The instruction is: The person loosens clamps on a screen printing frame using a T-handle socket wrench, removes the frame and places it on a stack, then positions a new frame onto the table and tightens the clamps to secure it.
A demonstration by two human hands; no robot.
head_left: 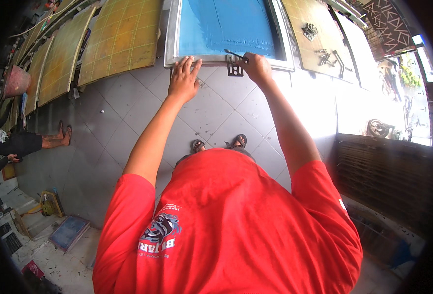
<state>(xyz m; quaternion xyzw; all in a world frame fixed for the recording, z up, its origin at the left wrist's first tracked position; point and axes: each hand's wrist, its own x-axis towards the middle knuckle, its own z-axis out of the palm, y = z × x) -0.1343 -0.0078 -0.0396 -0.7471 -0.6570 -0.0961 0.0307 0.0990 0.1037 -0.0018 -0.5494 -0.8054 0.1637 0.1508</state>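
Observation:
A screen-printing frame [171,39] with a pale metal rim and blue mesh [221,24] lies ahead of me. On its near left rim rests my left hand [184,76], fingers spread and holding nothing. My right hand [258,67] is closed around a thin dark stick-like tool, whose tip [228,51] points left over the blue mesh near the rim. I cannot make out the tool's exact kind. Just left of that hand, a black slotted metal bracket [235,67] sits at the frame's near edge, partly below it.
Yellowish boards with grid lines [121,39] stand to the left. Another board [319,44] on the right carries metal clamp parts [327,58]. A person [23,142] sits at the far left, legs stretched out on the grey tiled floor [123,98]. Dark slatted panel [378,171] at right.

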